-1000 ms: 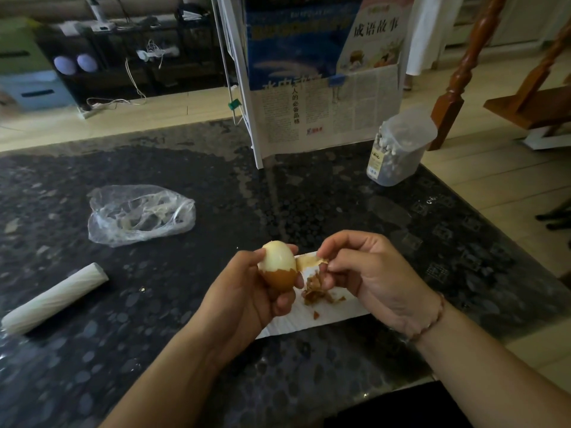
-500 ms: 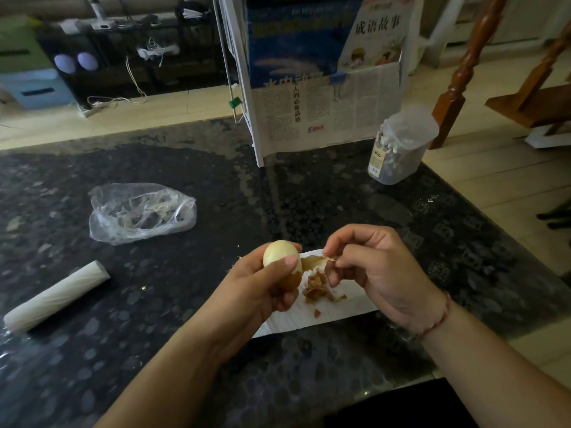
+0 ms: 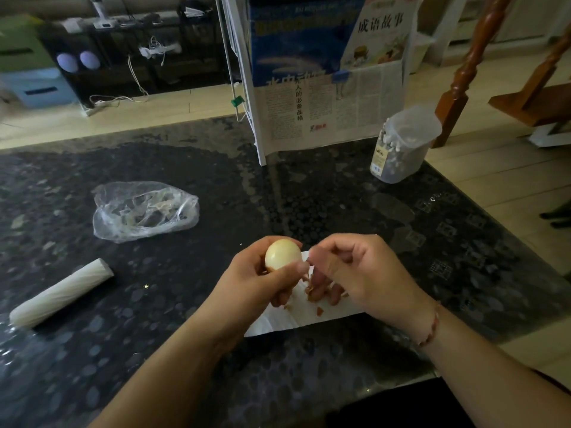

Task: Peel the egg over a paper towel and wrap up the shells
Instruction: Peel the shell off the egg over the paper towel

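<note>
Over the paper towel (image 3: 312, 319) on the tabletop (image 3: 185, 350), left hand (image 3: 262, 285) cups the mostly bare egg (image 3: 282, 254). Right hand (image 3: 364, 273) has fingers curled beside it, can't tell if it's pinching shell. I'd keep flakes dropping onto the shell pile (image 3: 319, 311).

My left hand (image 3: 262, 279) comes up from the lower left with the forearm bare, its fingers curled round a pale, smooth, rounded peeled egg (image 3: 282, 254) and the thumb laid across its near side. My right hand (image 3: 361, 273) reaches in from the lower right, knuckles up, fingers bent downward and thumb and forefinger drawn together close beside the left thumb. A thin reddish cord bracelet (image 3: 431, 327) circles the right wrist.
</note>
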Demonstrator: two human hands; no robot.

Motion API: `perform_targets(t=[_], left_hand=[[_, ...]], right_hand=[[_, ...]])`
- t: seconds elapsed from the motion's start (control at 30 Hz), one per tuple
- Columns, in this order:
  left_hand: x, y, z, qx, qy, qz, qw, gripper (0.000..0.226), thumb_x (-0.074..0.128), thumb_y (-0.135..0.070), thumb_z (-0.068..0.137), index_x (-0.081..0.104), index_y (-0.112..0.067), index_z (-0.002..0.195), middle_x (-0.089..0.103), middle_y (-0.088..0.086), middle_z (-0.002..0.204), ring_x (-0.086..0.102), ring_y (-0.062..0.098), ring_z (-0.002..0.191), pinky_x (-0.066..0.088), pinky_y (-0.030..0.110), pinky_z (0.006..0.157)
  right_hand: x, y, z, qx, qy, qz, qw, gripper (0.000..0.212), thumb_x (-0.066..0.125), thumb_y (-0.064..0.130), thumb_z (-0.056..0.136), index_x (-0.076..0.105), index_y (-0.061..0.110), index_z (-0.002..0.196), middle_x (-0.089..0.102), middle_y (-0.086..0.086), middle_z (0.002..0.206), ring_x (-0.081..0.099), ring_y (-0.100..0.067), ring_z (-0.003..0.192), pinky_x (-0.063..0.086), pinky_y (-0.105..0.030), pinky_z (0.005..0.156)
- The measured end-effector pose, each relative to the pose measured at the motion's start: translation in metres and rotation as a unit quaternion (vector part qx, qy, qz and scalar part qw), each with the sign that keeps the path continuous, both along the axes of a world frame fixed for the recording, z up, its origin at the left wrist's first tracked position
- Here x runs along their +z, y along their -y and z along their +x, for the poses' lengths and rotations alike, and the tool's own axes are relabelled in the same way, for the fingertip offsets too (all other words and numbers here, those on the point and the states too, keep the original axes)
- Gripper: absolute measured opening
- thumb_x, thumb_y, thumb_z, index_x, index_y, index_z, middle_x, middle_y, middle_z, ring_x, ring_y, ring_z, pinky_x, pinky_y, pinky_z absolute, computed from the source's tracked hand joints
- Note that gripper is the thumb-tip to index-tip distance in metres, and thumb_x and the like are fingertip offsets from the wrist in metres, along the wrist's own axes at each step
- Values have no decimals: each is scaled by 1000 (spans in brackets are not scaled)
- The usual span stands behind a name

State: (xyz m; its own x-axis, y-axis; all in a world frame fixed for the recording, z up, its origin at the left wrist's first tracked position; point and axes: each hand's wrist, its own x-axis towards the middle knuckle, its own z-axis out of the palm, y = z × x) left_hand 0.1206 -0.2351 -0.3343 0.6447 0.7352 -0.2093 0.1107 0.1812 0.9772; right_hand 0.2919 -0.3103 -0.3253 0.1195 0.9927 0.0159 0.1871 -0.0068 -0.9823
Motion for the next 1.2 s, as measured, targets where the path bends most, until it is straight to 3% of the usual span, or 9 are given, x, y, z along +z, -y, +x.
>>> perform_targets(t=[0.07,0.2,0.3,0.5,0.7,0.8,0.93,1.1,1.2], left_hand=[[0,1,1,-2,-29,66,997,31,78,-32,78,68,-25,106,70,1,89,63,8,68,51,22,61],[-2,2,3,-8,-44,132,990,29,80,-22,79,66,-27,104,72,-7,91,69,6,74,53,18,62],[-2,1,2,-11,-26,108,994,34,81,-33,74,67,-26,105,71,-3,87,65,8,69,52,20,61],[-6,-1,-3,-7,24,5,1000,34,76,-30,76,69,-18,108,63,9,79,56,20,66,50,31,61],[-12,0,0,-2,100,-68,993,28,71,-25,79,73,-15,105,61,8,81,55,14,67,48,26,58],[-13,-5,-6,14,117,-117,986,41,75,-28,74,72,-15,112,67,9,88,58,15,71,51,25,61],[-14,-9,-14,-24,165,-183,969,49,73,-20,78,66,-16,126,64,12,106,62,19,77,55,29,69],[-18,-5,-8,-37,210,-212,954,72,87,-22,66,61,-17,132,62,10,100,62,22,76,55,32,71],[-18,-4,-8,-18,210,-204,956,70,82,-19,72,55,-25,137,67,13,104,63,26,80,54,36,75]], right_hand=[[-1,-1,-3,-10,-1,-19,1000,41,70,51,72,69,13,88,74,-8,72,72,-24,62,56,-29,52],[-4,-3,-1,2,-78,-59,995,25,70,22,82,61,2,96,73,-13,73,71,-26,63,58,-34,51],[-4,-4,3,6,-109,-70,991,14,65,5,88,58,-2,98,70,-25,78,70,-31,65,58,-33,54],[-5,-5,7,-9,6,-24,1000,13,62,-8,85,65,4,89,69,-24,73,72,-25,60,59,-27,59],[-1,-4,15,-21,116,27,993,15,68,6,82,75,19,85,73,-3,72,71,-13,66,59,-22,63],[-1,-1,23,-74,242,76,965,13,68,20,81,76,28,87,71,15,72,67,-1,70,53,-12,63],[1,-1,33,-66,304,92,946,14,71,19,81,77,28,90,69,23,77,65,7,73,48,-6,63],[-6,-3,21,4,444,34,895,19,61,44,82,74,33,91,68,24,93,54,1,92,53,-31,76],[-4,-2,22,-19,471,48,881,35,50,60,79,74,34,84,65,25,103,51,1,98,51,-29,77]])
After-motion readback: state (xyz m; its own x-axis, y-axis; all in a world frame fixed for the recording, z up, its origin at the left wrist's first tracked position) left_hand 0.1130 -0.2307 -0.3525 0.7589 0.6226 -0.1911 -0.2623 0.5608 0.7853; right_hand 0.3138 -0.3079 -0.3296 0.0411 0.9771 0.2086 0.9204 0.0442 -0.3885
